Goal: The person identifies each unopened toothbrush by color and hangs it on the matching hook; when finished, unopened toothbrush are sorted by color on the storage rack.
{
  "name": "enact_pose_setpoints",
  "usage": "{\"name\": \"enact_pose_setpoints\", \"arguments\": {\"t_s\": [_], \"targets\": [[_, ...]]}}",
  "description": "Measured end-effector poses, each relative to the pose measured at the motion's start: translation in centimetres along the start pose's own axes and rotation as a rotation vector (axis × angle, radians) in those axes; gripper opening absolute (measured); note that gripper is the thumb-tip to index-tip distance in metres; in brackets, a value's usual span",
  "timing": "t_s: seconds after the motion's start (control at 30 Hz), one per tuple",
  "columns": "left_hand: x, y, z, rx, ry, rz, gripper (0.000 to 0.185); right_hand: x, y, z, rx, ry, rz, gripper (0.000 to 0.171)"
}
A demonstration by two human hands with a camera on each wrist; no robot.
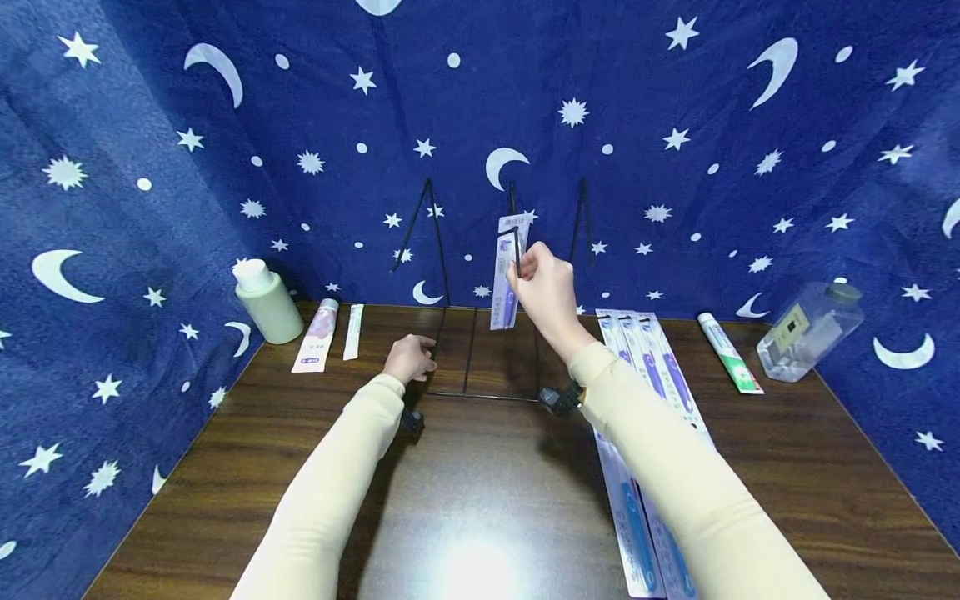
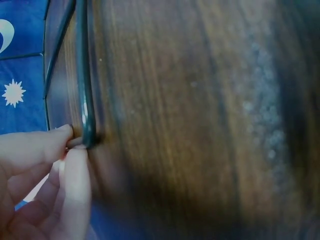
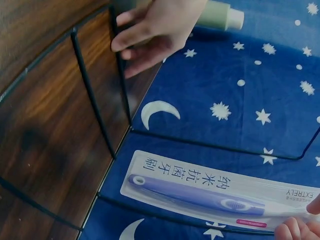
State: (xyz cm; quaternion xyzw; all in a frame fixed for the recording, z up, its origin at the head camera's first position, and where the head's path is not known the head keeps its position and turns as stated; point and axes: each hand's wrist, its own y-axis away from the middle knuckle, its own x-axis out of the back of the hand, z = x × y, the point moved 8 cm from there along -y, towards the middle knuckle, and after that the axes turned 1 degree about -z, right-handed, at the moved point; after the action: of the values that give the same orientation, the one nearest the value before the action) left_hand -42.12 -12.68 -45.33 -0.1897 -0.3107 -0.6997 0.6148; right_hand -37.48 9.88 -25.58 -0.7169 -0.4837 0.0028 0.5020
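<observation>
Your left hand (image 1: 409, 358) pinches the wire rack (image 1: 480, 392) base at 9 o'clock; right hand (image 1: 546, 293) grips the toothbrush pack (image 1: 506, 271), which may slip off the hook

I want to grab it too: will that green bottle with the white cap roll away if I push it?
Probably not while the green bottle stands upright on the table. It looks round, so tipped over it likely rolls. Probably light plastic.

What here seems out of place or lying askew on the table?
The clear bottle at the right edge of the table lies on its side, unlike the upright green bottle at the left. Nothing is spilled. The left hand holds the wire rack base, and the right hand holds a packaged toothbrush at its hook.
</observation>
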Motion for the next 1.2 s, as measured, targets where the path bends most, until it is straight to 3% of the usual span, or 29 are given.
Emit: {"name": "enact_pose_setpoints", "arguments": {"t_s": [0.2, 0.37, 0.67, 0.97, 1.2], "targets": [[-0.3, 0.5, 0.2, -0.022, -0.007, 0.003, 0.05, -0.3, -1.1, 0.8, 0.012, 0.054, -0.014, 0.012], [-0.9, 0.8, 0.2, -0.017, -0.004, -0.016, 0.05, -0.3, -1.9, 1.7, -0.053, 0.085, -0.036, 0.012], [-1.0, 0.9, 0.6, -0.039, -0.012, 0.008, 0.049, 0.0, -2.5, 2.6, -0.122, 0.117, -0.059, 0.008], [-0.5, 0.5, 0.5, -0.045, -0.046, 0.019, 0.048, 1.6, -1.1, 3.2, -0.149, 0.056, -0.099, 0.02], [0.1, 0.6, 0.6, -0.047, -0.075, 0.014, 0.048, 4.2, 0.9, 4.3, -0.057, 0.122, -0.113, 0.017]]}}
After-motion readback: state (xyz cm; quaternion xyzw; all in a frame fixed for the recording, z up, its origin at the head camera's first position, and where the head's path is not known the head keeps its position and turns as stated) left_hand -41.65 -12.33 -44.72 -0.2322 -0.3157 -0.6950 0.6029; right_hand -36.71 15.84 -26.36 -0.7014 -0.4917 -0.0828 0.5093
